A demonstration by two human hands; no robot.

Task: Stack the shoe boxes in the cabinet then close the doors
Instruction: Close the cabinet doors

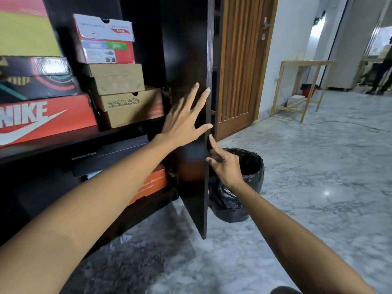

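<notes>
The dark cabinet's right door [191, 49] stands open, edge toward me. My left hand [186, 119] lies flat with spread fingers against the door's inner face near its edge. My right hand [222, 164] is lower, at the door's outer edge, its forefinger pointing up along that edge and the other fingers curled. On the upper shelf [84, 139] shoe boxes are stacked: a red Nike box [42, 117], a Skechers box [129, 107], a plain brown box [115, 79] and a white-and-red box [106, 39]. Below sit a black box [110, 154] and an orange box [151, 183].
A bin with a black liner [237, 187] stands on the marble floor right behind the open door. A wooden slatted room door [239, 60] is beyond it. A wooden-framed table [303, 85] stands further right, and a person's legs [379, 77] show at the far right.
</notes>
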